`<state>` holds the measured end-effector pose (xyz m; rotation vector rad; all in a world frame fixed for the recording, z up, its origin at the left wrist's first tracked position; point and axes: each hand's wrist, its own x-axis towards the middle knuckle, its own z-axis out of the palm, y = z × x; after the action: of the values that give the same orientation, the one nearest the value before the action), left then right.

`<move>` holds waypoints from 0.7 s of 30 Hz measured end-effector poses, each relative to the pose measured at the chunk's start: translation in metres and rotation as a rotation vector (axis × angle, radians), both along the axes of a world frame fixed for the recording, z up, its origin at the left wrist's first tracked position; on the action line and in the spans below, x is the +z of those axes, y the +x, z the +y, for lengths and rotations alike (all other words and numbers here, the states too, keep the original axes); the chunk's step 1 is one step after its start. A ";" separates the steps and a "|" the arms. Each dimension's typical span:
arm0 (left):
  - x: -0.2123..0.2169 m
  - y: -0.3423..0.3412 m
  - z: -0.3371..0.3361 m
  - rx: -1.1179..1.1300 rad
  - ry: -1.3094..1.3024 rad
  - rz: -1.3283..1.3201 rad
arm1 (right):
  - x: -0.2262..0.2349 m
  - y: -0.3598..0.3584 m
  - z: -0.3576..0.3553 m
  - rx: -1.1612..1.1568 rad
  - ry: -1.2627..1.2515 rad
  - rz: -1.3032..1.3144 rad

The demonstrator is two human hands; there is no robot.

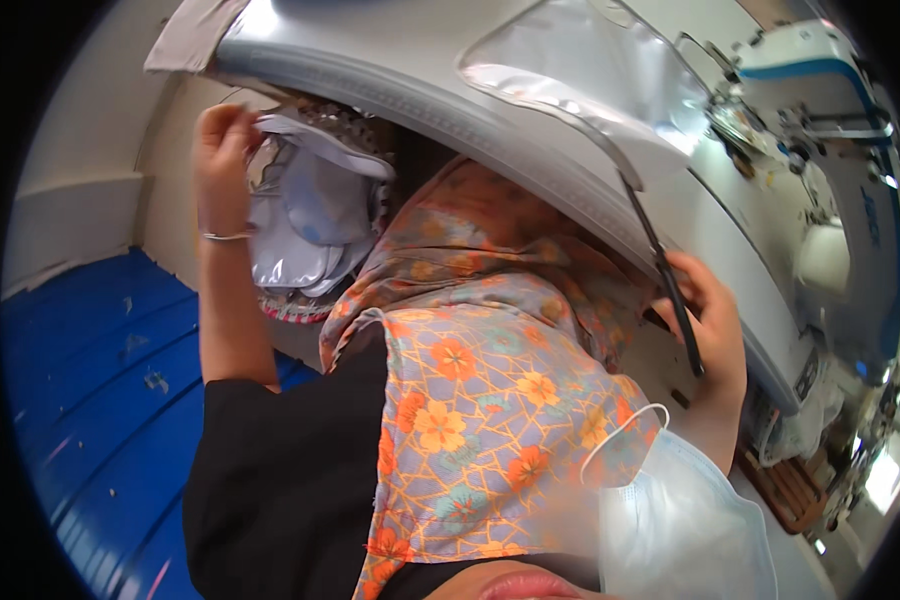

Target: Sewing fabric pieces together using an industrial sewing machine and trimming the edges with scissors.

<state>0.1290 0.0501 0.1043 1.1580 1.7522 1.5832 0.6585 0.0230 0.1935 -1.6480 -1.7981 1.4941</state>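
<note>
At the left, my left hand (225,135) is raised with bent, slightly blurred fingers pinching at the edge of a white rounded piece (335,155). Below it lies a pile of similar white and shiny pieces (290,250) in a container with a red-and-white rim (300,312). On the right, my right hand (708,315) closes round a long thin black strip-like thing (675,290); its exact kind is unclear. The strip's upper end meets the edge of a shiny clear-and-white sheet piece (580,70) lying on the white machine table.
A white-and-blue sewing machine (850,200) stands on the right of the table (390,40). Patterned orange-and-lilac apron cloth (490,400) covers my lap. A pale blue face mask (685,520) hangs at lower right. Blue flooring (110,400) shows at left.
</note>
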 end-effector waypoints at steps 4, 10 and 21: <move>0.033 -0.101 -0.023 -0.099 -0.189 0.133 | 0.000 0.012 -0.009 -0.182 0.053 0.139; 0.023 -0.035 0.016 -0.425 -0.419 0.866 | 0.002 0.021 -0.005 -0.169 0.012 0.031; -0.203 0.050 -0.027 -0.651 -0.270 0.810 | 0.010 0.101 -0.042 -0.307 0.138 0.176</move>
<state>0.1788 0.0234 -0.0987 2.1149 1.6572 0.4873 0.7594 -0.0188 0.2038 -1.5855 -1.4456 1.3037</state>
